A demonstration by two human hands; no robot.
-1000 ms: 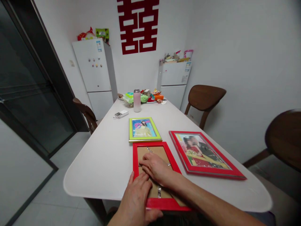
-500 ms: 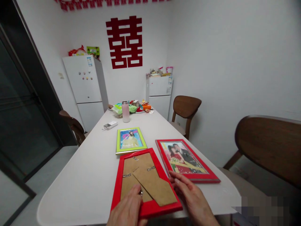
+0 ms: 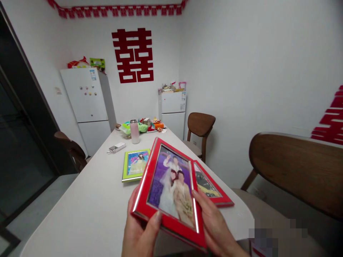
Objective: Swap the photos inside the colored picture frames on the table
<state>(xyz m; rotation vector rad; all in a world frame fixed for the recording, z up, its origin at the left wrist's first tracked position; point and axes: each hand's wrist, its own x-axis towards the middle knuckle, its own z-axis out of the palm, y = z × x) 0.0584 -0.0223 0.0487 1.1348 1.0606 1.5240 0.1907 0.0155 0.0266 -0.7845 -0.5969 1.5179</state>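
**Room:** white walls; one red double-happiness paper cut [image 3: 132, 55] on the far wall, one red paper garland [image 3: 118, 10] along its top. Two white refrigerators stand against that wall, the left refrigerator [image 3: 84, 107] with magnets on its door and packets on top, the right refrigerator [image 3: 173, 114] smaller and topped with small items. Three wooden chairs [image 3: 297, 167] stand about the table, one at the near right, one at the far right and one at the left. One dark glass door [image 3: 24, 142] runs along the left side.

**Surface:** one long white bench [image 3: 69, 214] with rounded corners.

**Main item:** one red picture frame [image 3: 166, 192], its glazed wedding photograph facing the person, held tilted above the near end of the bench. The left hand [image 3: 136, 228] grips its lower left edge, thumb on the front. The right hand [image 3: 214, 225] grips its right edge, fingers over the front. Both grips are narrow, closed on the frame from opposite sides.

**On the bench:** one green picture frame [image 3: 135, 165], lying flat; one second red picture frame [image 3: 211, 187], lying flat and partly hidden behind the held one; one pink flask [image 3: 134, 132]; one small silver device [image 3: 116, 147]; one heap of packets [image 3: 139, 126] at the far end.
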